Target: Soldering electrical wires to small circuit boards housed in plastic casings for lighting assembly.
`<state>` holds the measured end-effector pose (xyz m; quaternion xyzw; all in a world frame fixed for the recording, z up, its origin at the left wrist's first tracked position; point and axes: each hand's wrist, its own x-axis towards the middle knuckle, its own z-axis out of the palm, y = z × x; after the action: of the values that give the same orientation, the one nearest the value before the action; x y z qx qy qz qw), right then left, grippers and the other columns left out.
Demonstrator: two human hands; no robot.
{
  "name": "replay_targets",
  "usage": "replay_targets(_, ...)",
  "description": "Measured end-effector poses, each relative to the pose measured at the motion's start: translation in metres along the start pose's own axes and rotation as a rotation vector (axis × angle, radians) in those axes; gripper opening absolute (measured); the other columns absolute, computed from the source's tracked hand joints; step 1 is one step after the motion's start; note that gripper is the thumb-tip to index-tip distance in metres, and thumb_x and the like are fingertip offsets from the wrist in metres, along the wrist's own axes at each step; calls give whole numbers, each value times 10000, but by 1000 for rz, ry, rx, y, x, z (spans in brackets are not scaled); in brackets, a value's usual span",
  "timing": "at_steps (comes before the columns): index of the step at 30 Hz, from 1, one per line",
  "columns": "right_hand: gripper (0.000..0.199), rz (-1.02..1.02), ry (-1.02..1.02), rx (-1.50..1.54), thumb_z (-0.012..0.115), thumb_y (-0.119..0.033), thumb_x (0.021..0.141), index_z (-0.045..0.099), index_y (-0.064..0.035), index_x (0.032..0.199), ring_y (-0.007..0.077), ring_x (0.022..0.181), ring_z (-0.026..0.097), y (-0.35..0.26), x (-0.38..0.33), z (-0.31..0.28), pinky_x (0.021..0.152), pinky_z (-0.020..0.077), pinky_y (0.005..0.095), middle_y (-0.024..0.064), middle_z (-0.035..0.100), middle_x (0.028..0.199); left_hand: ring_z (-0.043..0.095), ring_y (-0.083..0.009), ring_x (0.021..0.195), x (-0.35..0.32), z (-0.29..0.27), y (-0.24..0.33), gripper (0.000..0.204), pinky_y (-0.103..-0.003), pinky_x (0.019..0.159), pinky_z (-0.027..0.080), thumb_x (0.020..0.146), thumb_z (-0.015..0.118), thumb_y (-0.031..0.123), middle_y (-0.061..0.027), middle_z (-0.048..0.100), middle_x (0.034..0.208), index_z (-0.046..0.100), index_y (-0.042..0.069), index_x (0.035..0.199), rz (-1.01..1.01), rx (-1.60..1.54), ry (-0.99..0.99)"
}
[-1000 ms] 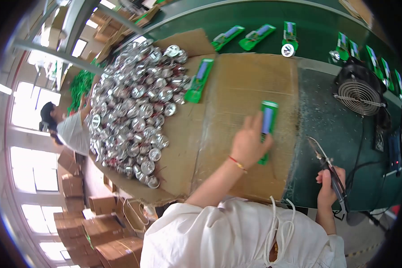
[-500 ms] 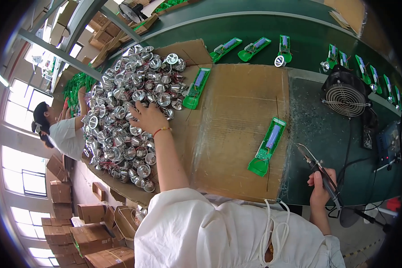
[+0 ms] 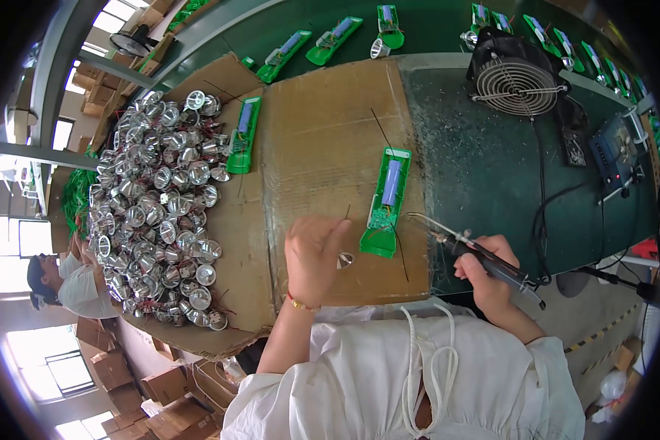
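Note:
My left hand (image 3: 314, 253) is closed above the cardboard sheet, holding a small silver reflector lamp cup (image 3: 345, 259) that partly shows below its fingers. Right of it lies a green plastic housing (image 3: 378, 240) with a purple battery cell (image 3: 391, 183), a circuit board and thin wires. My right hand (image 3: 491, 271) grips a soldering iron (image 3: 484, 258) by its dark handle. The iron's tip points left, close to the housing's lower end. Another green housing (image 3: 240, 158) lies by the heap of silver reflector cups (image 3: 161, 198) on the left.
The cardboard sheet (image 3: 330, 110) covers part of the green bench (image 3: 469, 161). A black fan with a wire grille (image 3: 517, 86) stands at the back right, near a blue soldering station (image 3: 614, 154). Several green housings (image 3: 334, 42) line the far side. Another person (image 3: 81, 286) is at far left.
My left hand has left the heap and come right with a reflector cup. My right hand has brought the soldering iron closer to the housing. The whole view has shifted.

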<state>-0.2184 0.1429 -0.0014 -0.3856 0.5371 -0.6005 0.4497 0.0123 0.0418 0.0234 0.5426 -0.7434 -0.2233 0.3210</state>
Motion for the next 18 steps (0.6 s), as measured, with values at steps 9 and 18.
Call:
replay_targets(9,195,-103,-196,-287,606,-88,796,456,27,847,121,576,576,9,-2,5,525,484,248,117,593,689,516,-245,744,-20,31,2,73,-329,632,423,725,658,89,-84,568,784,650,17,734,-39,-89,-80)
replay_targets(18,171,-80,-90,-208,661,-95,758,531,9,795,66,523,553,9,0,18,467,425,208,53,594,615,515,-239,739,-20,32,1,81,-326,626,423,715,657,94,-82,563,790,642,15,713,-64,-98,-100)
